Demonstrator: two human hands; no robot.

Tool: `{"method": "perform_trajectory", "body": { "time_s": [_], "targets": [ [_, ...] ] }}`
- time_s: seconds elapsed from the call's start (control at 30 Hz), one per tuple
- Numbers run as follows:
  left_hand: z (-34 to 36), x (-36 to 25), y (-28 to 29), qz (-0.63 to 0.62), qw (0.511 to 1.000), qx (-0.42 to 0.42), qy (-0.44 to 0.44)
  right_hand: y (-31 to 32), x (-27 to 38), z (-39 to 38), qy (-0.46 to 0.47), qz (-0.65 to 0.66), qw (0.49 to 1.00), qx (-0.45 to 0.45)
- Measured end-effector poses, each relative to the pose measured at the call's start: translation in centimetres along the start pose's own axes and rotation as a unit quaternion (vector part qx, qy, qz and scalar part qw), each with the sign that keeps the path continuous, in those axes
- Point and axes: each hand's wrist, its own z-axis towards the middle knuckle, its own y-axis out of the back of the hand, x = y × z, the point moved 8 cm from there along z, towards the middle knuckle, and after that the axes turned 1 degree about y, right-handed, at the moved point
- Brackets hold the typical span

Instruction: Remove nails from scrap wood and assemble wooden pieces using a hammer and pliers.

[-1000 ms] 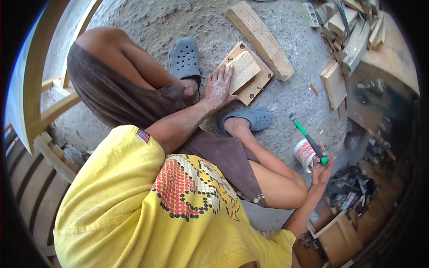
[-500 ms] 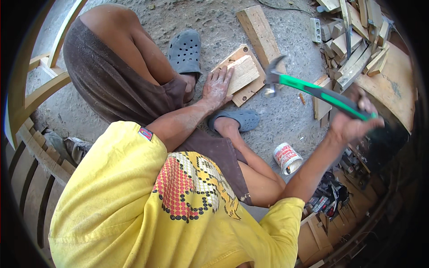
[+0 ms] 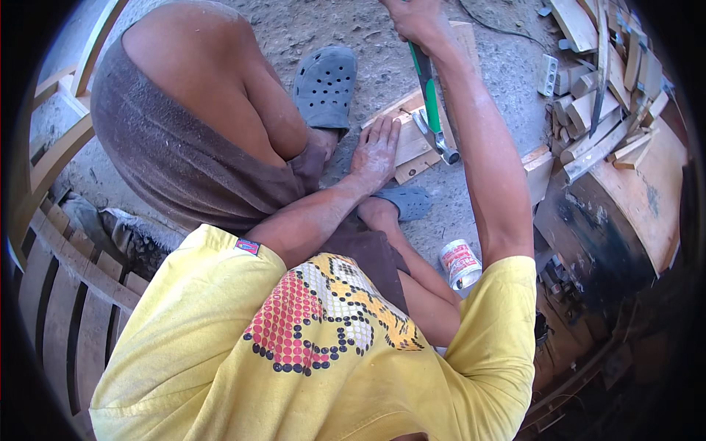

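Note:
My left hand (image 3: 376,152) lies flat with its fingers stretched over the edge of a small pale wood block (image 3: 409,144). That block rests on a larger flat board (image 3: 417,166) on the ground between my feet. At the top of the view, my right hand (image 3: 418,20) is wrapped round the handle of a claw hammer (image 3: 431,99) with a green and black grip. The steel head of the hammer is over the right side of the block; I cannot tell whether it touches. My forearm partly hides the plank (image 3: 464,37) beyond it.
Wood offcuts (image 3: 588,110) are heaped at the right beside a white power strip (image 3: 547,74). A white tub (image 3: 460,263) stands by my right leg. A curved panel (image 3: 647,195) lies at far right; a slatted wooden frame (image 3: 62,323) is at the left.
My right hand has swung the hammer from the right up to the top of the view, its head now over the block. My left hand stays on the block. The view has shifted slightly.

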Motion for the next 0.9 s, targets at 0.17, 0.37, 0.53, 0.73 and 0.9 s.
{"method": "perform_trajectory", "body": {
  "time_s": [0.17, 0.37, 0.53, 0.73, 0.9],
  "targets": [
    [-0.1, 0.0, -0.1, 0.019, 1.0, -0.018, -0.003, -6.4, -4.9, 3.6, -0.135, -0.106, 0.98, 0.097],
    [0.2, -0.1, 0.1, 0.019, 1.0, 0.013, 0.008, -11.3, -6.4, 6.3, -0.075, -0.163, 0.973, 0.143],
    [0.1, -0.2, 0.3, -0.017, 0.997, 0.06, 0.035, -13.6, -5.6, 6.7, -0.104, -0.093, 0.968, 0.21],
    [1.0, -0.5, 1.2, 0.028, 0.998, 0.031, 0.039, -3.1, -3.6, 2.7, -0.037, 0.047, 0.998, -0.032],
    [2.5, -1.8, 0.5, 0.02, 0.997, 0.077, -0.01, 3.8, -3.0, -2.0, 0.014, 0.095, 0.984, -0.148]
  ]
}}
